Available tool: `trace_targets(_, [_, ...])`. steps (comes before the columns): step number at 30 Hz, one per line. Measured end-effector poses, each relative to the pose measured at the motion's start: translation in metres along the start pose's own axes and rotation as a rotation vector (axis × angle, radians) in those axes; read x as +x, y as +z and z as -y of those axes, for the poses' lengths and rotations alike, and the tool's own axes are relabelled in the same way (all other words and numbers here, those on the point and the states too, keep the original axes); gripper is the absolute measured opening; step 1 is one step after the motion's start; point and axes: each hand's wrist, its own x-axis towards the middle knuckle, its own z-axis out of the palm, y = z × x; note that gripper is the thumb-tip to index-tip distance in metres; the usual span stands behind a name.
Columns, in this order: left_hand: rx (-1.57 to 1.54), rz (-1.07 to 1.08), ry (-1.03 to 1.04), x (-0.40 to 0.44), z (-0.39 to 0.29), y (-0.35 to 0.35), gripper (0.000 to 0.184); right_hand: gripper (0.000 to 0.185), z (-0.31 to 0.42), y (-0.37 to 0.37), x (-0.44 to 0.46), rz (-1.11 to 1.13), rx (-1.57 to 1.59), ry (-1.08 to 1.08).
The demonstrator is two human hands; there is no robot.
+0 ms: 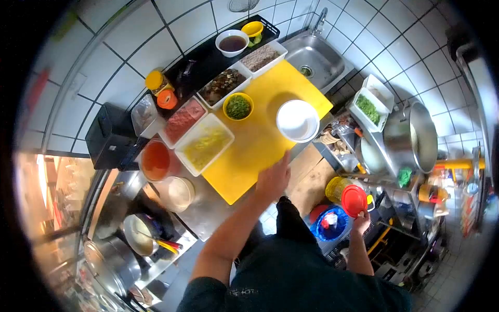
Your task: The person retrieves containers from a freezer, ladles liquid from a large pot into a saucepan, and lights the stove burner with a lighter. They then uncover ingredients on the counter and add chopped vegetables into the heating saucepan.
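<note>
My left hand (274, 179) hovers by the near edge of the yellow cutting board (254, 140). Its fingers stretch forward, slightly blurred, with nothing visible in them. Just beyond the fingertips, a white round tub (297, 121) sits at the board's right side. Off to the right, my right hand (361, 222) grips the rim of a red round lid (354, 201). Against that lid is a yellow see-through jar (335, 187); whether the lid is fixed on it, I cannot tell. A small yellow bowl of chopped greens (238, 106) rests on the board.
White trays hold pink minced meat (184, 120), yellow-green slices (207, 144) and a dark chopped mix (224, 86). Behind the board is a steel sink (314, 57). A blue-lined bin (331, 223) is below the jar. Pots (140, 234) stand at left, a large pot (423, 138) at right.
</note>
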Motion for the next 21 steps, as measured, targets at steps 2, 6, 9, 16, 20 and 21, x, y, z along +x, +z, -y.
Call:
trace_targets(2, [0.177,0.334,-0.109,0.066,-0.019,-0.015,0.052,0.020,0.025,0.008,0.025,0.070,-0.143,-0.112])
trace_targets(6, [0.145,0.198,-0.151,0.116,0.006,0.028,0.036,0.025,0.082,0.089,0.066,0.183,-0.112,-0.310])
trace_targets(9, [0.191,0.091,-0.281,0.094,-0.004,0.019,0.024,0.022,0.128,0.174,0.085,0.296,0.032,-0.344])
trace_targets(16, [0.448,0.074,-0.586,-0.024,-0.002,-0.012,0.024,0.023,0.195,0.372,0.064,0.748,-0.088,-0.241])
trace_targets(20, [0.440,0.050,-0.613,-0.045,-0.007,-0.011,0.052,0.036,0.212,0.439,0.026,0.932,-0.205,-0.107])
trace_targets(21, [0.410,0.152,-0.674,-0.043,-0.029,-0.034,0.057,0.039,0.228,0.438,0.007,0.944,-0.301,-0.180])
